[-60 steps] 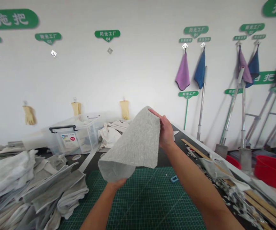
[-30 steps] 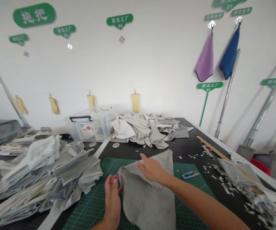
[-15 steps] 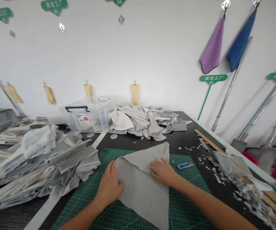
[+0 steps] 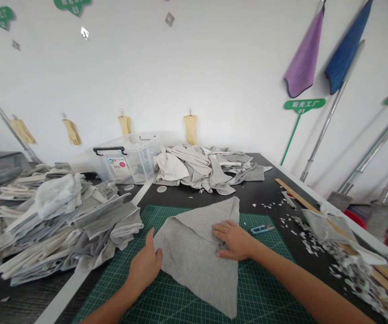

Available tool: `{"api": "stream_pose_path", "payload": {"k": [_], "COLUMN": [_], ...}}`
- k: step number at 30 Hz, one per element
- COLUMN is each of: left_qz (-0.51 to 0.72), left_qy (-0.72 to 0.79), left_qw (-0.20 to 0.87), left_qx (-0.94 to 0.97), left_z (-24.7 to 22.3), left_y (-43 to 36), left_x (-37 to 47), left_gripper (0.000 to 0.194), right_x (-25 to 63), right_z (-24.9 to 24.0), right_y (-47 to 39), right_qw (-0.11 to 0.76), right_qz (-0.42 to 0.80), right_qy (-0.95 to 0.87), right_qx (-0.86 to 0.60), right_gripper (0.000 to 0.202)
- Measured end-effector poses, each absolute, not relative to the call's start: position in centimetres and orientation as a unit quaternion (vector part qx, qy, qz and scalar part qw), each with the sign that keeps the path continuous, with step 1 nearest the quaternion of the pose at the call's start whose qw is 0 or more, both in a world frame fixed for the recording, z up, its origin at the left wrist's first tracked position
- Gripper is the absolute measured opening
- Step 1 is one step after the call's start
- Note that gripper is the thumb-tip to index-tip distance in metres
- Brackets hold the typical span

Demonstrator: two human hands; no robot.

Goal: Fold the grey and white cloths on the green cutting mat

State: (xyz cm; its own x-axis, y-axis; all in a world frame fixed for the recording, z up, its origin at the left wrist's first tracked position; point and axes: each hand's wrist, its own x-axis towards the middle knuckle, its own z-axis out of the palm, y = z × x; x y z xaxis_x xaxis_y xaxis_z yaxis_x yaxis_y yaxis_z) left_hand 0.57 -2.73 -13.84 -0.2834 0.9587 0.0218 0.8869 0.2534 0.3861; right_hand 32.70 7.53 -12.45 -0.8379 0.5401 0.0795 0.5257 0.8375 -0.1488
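Left hand (image 4: pixel 142 267) has spread grey cloth (image 4: pixel 203 270) leftward; clear bin (image 4: pixel 130 167) holds something pale.

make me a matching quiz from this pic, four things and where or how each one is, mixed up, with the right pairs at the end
1. grey cloth
2. blue snips
3. clear box
4. purple cloth

A. hanging against the wall
B. untouched on the green mat
C. under the right hand
D. fitted with a black handle

Pairs: 1-C, 2-B, 3-D, 4-A

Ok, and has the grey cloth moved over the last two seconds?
Yes, downward: held up above the green mat two seconds ago, the grey cloth now lies on it.
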Motion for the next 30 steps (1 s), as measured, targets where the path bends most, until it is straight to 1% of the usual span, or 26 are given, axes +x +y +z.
{"api": "stream_pose_path", "payload": {"k": [2, 3, 6, 8, 11, 15, 17, 20, 21, 22, 25, 27, 30], "left_qz": [0.194, 0.206, 0.24, 0.259, 0.277, 0.284, 0.288, 0.308, 0.316, 0.325, 0.353, 0.377, 0.422], "left_qy": [0.783, 0.782, 0.78, 0.777, 0.77, 0.767, 0.764, 0.754, 0.753, 0.752, 0.752, 0.746, 0.727], "left_qw": [0.108, 0.108, 0.117, 0.123, 0.126, 0.121, 0.121, 0.114, 0.11, 0.106, 0.086, 0.071, 0.063], "left_qx": [0.581, 0.578, 0.565, 0.561, 0.561, 0.562, 0.565, 0.569, 0.567, 0.563, 0.55, 0.545, 0.538], "left_z": [-13.8, -13.8, -14.0, -14.3, -14.6, -14.9, -15.1, -15.4, -15.4, -15.3, -14.1, -12.6, -9.5], "left_y": [-2.5, -2.4, -2.1, -1.9, -1.8, -1.8, -1.8, -1.7, -1.6, -1.5, -0.9, -0.5, 0.2], "left_x": [0.6, 0.6, 0.3, 0.0, -0.5, -0.9, -1.0, -1.2, -1.4, -1.5, -2.2, -2.7, -3.1], "left_gripper": [0.061, 0.061, 0.06, 0.06, 0.059, 0.059, 0.059, 0.058, 0.056, 0.053, 0.04, 0.033, 0.03], "right_x": [32.4, 32.1, 31.4, 31.1, 31.1, 31.4, 31.3, 30.8, 30.5, 30.3, 29.9, 30.0, 30.7], "right_z": [-12.7, -12.8, -13.6, -14.2, -14.8, -15.1, -15.1, -14.7, -14.3, -13.9, -11.4, -9.0, -4.6], "right_y": [7.8, 7.9, 8.1, 8.3, 8.6, 9.3, 9.5, 9.4, 9.2, 9.1, 9.1, 9.4, 10.1], "right_qw": [0.055, 0.056, 0.066, 0.073, 0.075, 0.069, 0.081, 0.133, 0.152, 0.169, 0.219, 0.257, 0.315], "right_qz": [0.053, 0.046, 0.016, -0.006, -0.03, -0.042, -0.033, 0.014, 0.027, 0.036, 0.038, 0.037, 0.028], "right_qy": [-0.958, -0.958, -0.955, -0.954, -0.955, -0.953, -0.95, -0.942, -0.936, -0.93, -0.904, -0.886, -0.859], "right_qx": [-0.277, -0.279, -0.289, -0.291, -0.286, -0.291, -0.298, -0.309, -0.315, -0.326, -0.365, -0.385, -0.402], "right_gripper": [0.069, 0.065, 0.043, 0.036, 0.035, 0.041, 0.042, 0.027, 0.023, 0.024, 0.039, 0.043, 0.043]}}
